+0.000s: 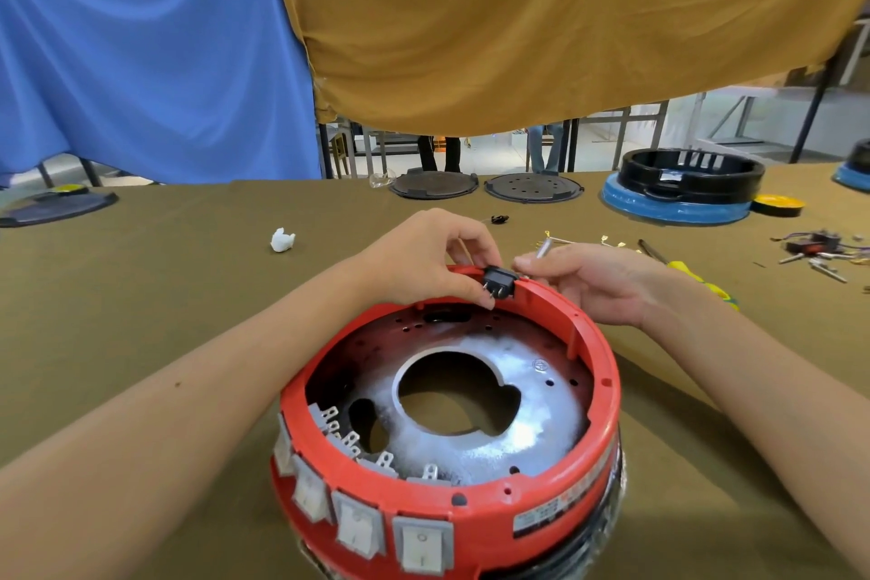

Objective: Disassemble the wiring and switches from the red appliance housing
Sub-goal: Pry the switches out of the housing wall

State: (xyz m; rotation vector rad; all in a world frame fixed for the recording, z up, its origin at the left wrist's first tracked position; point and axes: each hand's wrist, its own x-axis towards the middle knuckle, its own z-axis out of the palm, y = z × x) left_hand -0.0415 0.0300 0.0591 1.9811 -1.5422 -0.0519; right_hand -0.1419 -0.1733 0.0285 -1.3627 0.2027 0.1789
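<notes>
Now two hands point(423, 259) at one black socket point(500, 283), four grey switches point(358, 520)

open tabletop point(197, 297) left of housing point(471, 504)

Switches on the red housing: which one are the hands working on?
The black one at the far rim of the red housing, pinched by the left hand. The grey ones line the near wall, untouched.
</notes>
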